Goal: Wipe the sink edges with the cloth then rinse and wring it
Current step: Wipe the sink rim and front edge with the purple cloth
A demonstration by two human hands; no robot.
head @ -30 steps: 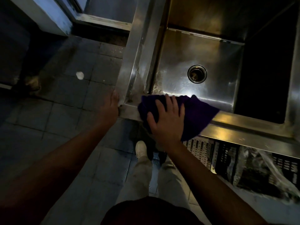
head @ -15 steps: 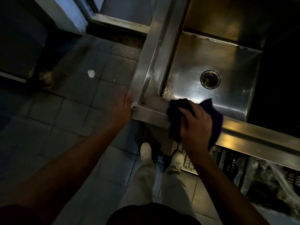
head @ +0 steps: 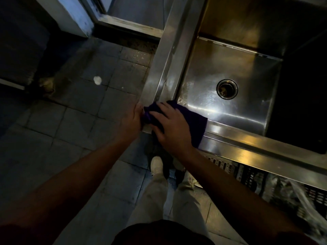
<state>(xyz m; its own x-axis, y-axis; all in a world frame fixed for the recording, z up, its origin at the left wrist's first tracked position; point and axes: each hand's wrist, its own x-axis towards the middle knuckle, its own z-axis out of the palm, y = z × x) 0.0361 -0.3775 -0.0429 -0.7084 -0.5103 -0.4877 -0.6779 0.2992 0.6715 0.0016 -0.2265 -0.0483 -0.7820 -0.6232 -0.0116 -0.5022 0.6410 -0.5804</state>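
Note:
A dark purple cloth [head: 193, 121] lies over the near left corner of the stainless steel sink's rim [head: 235, 144]. My right hand [head: 169, 127] lies on top of the cloth with spread fingers and presses it onto the corner. My left hand [head: 131, 121] rests against the outer left side of that corner, just beside the cloth's bunched end. The sink basin holds a round drain [head: 227, 88]. The cloth's lower edge hangs a little over the front rim.
The sink's left rim [head: 164, 64] runs away from me toward a door threshold [head: 131, 27]. Grey floor tiles [head: 74, 131] with a white spot [head: 97, 80] lie to the left. Black crates [head: 261, 181] sit under the sink. My feet [head: 156, 165] stand at the corner.
My right hand has slid the cloth left along the front rim to the corner and flattened its fingers on it. The left hand stays at the corner.

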